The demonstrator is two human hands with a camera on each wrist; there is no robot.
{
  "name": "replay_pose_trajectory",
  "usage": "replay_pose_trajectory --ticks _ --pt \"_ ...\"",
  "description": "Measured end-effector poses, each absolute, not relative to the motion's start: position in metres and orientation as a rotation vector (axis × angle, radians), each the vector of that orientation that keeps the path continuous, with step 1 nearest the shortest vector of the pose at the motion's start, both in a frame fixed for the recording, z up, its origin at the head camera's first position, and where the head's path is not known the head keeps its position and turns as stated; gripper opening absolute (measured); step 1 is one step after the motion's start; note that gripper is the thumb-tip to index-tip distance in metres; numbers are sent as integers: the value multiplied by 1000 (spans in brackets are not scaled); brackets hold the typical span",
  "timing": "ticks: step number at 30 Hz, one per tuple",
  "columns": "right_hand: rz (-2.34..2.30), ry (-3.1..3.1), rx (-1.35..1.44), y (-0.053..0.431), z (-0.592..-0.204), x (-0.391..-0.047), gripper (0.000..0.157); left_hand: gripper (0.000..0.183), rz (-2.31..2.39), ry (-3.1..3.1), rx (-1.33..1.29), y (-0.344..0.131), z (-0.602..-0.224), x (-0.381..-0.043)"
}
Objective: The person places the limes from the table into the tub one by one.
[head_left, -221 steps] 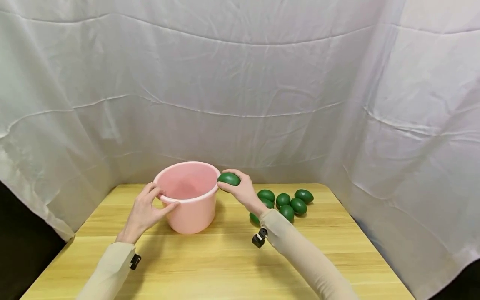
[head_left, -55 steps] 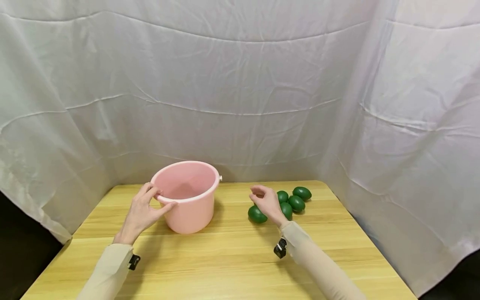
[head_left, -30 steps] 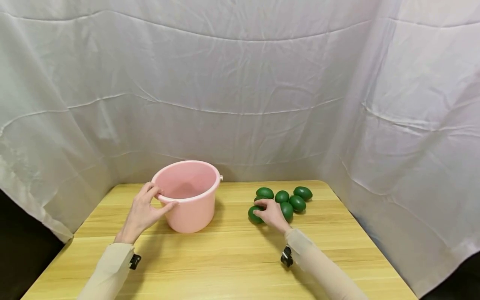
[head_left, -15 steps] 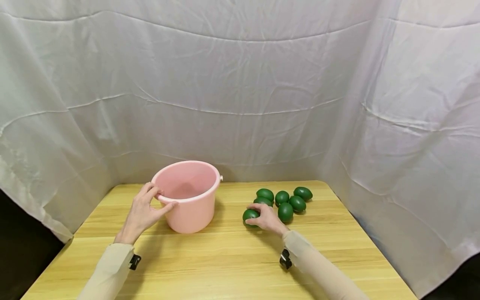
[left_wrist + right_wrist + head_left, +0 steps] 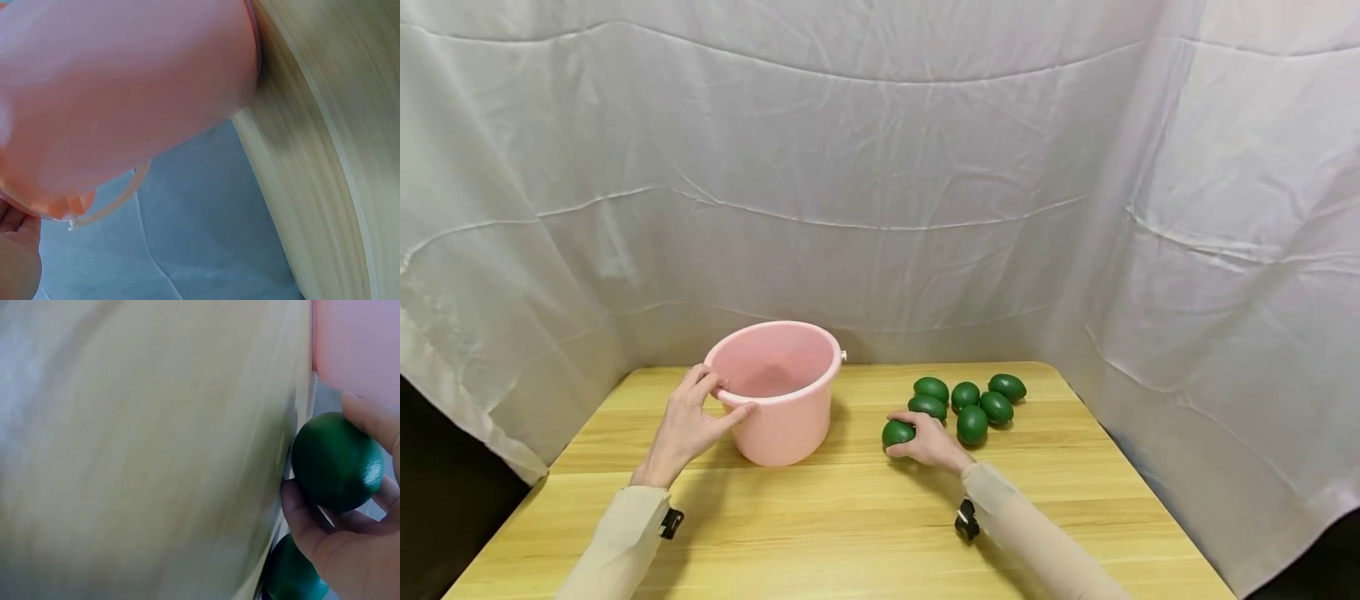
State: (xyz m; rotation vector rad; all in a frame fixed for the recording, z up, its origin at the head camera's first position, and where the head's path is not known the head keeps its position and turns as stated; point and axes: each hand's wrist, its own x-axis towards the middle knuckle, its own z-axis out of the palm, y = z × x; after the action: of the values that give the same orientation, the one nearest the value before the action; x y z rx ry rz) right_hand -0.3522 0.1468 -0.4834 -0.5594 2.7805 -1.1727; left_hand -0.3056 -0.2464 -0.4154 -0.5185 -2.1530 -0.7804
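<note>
Cream fabric of the left sleeve (image 5: 613,546) lies front-left of the pink bucket (image 5: 786,429), with a small black device (image 5: 672,523) at its cuff. At the bucket's left front rim, the left hand (image 5: 681,429) grips the edge: fingertips bent over the rim, thumb spread away from them along the outside. The bucket stands upright on the wooden table (image 5: 820,533), with pale grey cloth (image 5: 880,167) hanging behind it. A pale handle (image 5: 119,203) curves near its wall in the left-wrist view, and a white knob (image 5: 843,356) juts from the right of its rim.

Right of the bucket and apart from it, a green fruit (image 5: 897,434) sits between the thumb and curled fingers of the right hand (image 5: 932,443), which is spread only as wide as the fruit; I cannot tell whether the fruit touches the wood. Farther right of the bucket, six more green fruits (image 5: 973,425) lie grouped on the table. Front-right of the bucket runs the right sleeve (image 5: 1037,533), a second black device (image 5: 967,521) at its cuff.
</note>
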Motion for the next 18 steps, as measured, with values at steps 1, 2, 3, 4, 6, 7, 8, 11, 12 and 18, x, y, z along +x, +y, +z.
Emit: replay_pose_trajectory --ticks 1,2,3,4,6,7,8,11,12,18 --pt "-1187 2779 -555 147 -483 -353 65 42 -780 -2152 -517 -246 -415 -306" --pt "-1198 2783 -556 147 -484 -353 65 42 -779 -2151 -517 -246 -415 -306" --pt "-1218 2781 -552 147 -484 -354 65 42 -778 -2150 -518 -247 -415 -306" --pt "-1236 2782 -553 147 -484 -355 65 42 -778 -2149 -519 -246 -415 -306" --pt "-1283 2770 -544 147 -484 -356 64 42 -777 -2149 -521 -246 -415 -306" --pt "-1309 2762 -543 147 -483 -356 63 42 -774 -2151 -521 -246 -415 -306" --pt "-1330 2753 -537 146 -483 -356 62 42 -773 -2153 -520 -246 -415 -306" --pt "-1392 2725 -519 144 -480 -356 60 41 -771 -2158 -520 -246 -415 -307" --pt "-1413 2712 -513 143 -480 -356 60 41 -770 -2161 -520 -246 -415 -307" --pt "-1518 2690 -489 135 -474 -355 59 41 -783 -2150 -530 -246 -415 -307"
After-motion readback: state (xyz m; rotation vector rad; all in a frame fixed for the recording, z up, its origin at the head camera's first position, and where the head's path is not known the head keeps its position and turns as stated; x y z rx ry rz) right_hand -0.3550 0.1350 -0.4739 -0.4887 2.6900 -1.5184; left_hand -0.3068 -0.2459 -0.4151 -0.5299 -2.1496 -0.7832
